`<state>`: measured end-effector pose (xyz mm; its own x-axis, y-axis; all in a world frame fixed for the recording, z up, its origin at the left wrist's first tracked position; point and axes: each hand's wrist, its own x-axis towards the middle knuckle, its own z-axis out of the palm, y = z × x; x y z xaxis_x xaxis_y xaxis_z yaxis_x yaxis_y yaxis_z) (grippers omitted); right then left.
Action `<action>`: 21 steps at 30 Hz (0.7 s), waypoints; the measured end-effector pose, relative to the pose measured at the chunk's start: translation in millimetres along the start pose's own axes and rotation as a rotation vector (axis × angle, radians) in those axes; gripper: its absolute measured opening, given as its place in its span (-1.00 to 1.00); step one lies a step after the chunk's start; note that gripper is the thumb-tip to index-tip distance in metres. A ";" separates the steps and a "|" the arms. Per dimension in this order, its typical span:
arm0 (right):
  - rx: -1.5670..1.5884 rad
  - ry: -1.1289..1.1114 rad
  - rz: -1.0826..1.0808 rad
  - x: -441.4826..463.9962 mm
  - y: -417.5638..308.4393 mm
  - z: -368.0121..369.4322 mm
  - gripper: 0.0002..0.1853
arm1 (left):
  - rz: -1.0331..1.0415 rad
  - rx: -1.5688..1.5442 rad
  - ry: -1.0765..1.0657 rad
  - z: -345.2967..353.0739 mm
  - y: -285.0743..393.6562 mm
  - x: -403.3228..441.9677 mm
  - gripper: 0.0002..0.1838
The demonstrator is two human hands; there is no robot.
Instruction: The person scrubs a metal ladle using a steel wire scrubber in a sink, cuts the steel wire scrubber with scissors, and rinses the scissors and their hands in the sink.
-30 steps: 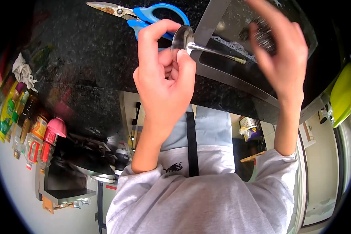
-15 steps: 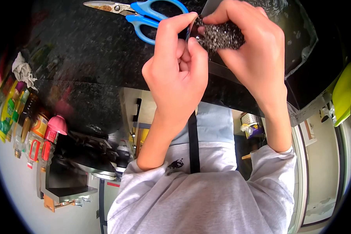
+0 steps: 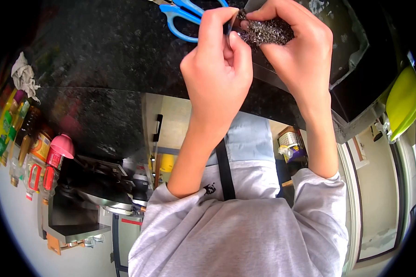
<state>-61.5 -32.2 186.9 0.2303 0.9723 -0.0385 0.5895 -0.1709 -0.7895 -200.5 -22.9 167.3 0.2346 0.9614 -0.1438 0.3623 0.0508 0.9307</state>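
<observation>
My right hand (image 3: 305, 51) is closed around a steel wool scourer (image 3: 275, 33), a grey tangle of shiny metal strands showing between thumb and fingers. My left hand (image 3: 219, 69) pinches a thin, flat, shiny piece (image 3: 231, 24) between thumb and forefinger; its kind is unclear because the fingers cover most of it. The scourer's left end meets or nearly meets that piece. Just left of my left hand, blue-handled scissors (image 3: 176, 27) lie on the black counter (image 3: 111, 51), their blades mostly cut off by the top of the picture.
A sink (image 3: 351, 41) with water in it lies beyond my right hand. At the left stand several bottles (image 3: 34, 175), a pink bowl (image 3: 63, 146) and a crumpled cloth (image 3: 24, 76). A stove (image 3: 101, 180) is lower left. Something yellow-green (image 3: 403, 104) hangs at the right.
The camera view has shifted, so the scissors sit higher in the picture. Both hands keep their grips, and the scourer stays by the thin piece with only a slight shift.
</observation>
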 end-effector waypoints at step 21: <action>0.038 0.073 0.014 -1.1 9.6 11.4 -0.80 | -0.061 -0.030 -0.036 -10.0 -1.8 3.5 -0.78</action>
<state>-65.0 -33.1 172.4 0.2949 0.9555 -0.0056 0.5566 -0.1765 -0.8118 -209.4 -16.9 168.5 0.2452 0.9459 -0.2124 0.3500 0.1180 0.9293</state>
